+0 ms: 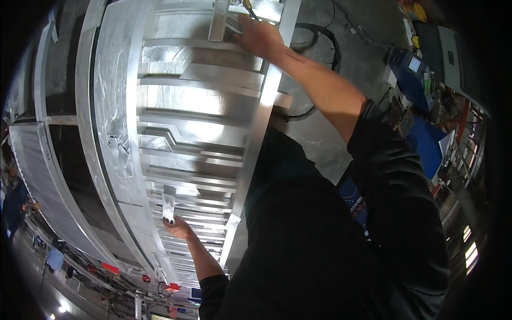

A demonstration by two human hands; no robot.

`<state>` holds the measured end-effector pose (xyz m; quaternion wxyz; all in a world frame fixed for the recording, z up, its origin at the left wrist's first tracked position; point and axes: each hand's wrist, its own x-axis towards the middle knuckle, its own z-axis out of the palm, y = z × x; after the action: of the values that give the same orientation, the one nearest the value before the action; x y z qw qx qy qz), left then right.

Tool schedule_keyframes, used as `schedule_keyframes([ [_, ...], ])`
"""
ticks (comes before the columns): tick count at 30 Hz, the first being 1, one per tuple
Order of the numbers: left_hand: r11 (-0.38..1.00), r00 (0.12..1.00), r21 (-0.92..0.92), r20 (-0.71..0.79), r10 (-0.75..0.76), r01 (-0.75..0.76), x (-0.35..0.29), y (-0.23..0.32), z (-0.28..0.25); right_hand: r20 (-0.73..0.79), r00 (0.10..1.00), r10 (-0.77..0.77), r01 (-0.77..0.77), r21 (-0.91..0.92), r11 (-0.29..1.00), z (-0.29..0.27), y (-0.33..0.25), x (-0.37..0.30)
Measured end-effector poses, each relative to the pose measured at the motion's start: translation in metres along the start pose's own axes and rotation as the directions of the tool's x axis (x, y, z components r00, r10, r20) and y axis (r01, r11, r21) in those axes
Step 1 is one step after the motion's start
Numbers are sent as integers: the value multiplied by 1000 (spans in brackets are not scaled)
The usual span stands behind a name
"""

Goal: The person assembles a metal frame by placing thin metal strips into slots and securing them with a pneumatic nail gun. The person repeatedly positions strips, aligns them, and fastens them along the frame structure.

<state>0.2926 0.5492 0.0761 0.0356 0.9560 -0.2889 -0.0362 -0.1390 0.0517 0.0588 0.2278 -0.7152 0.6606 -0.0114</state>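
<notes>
- The slatted metal frame (270, 88) fills the centre of the picture, its rails running from the top edge to the lower middle and its many crossbars lying roughly left to right.
- A blue machine (408, 74) stands on the floor in the upper right, well apart from the frame.
- The right hand (261, 40) is at the top centre, over the frame's right rail, its fingers pointing left; I cannot tell how far it is closed or whether it has hold of anything.
- The left hand (177, 228) is in the lower left of centre, over the crossbars, its fingers closed about the lower end of a small metal piece.
- A metal channel (217, 21) stands just left of the right hand's fingers, its long axis running up the picture; the left hand is well below it.
- The small pale metal piece (169, 202) points up the picture from the left hand, across the crossbars' direction.
- A yellow-and-dark tool (248, 7) slants beside the right hand at the top edge, partly cut off.
</notes>
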Motion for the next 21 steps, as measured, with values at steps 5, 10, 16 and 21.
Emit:
schedule_keyframes([
  [5, 953, 976, 236, 154, 156, -190, 58, -18, -12, -85, 996, -38, 35, -36, 999, 12, 11, 6],
  [10, 904, 888, 249, 397, 233, -348, 77, -27, -6, -101, 995, -9, 21, 118, 993, 28, 25, 18],
  [16, 827, 858, 358, 446, 257, -433, 72, -16, -14, -144, 973, -178, 149, -192, 970, 27, 56, 40],
  [21, 840, 857, 294, 400, 326, -457, 59, -18, -15, -72, 981, -178, 156, -249, 956, 16, 60, 52],
])
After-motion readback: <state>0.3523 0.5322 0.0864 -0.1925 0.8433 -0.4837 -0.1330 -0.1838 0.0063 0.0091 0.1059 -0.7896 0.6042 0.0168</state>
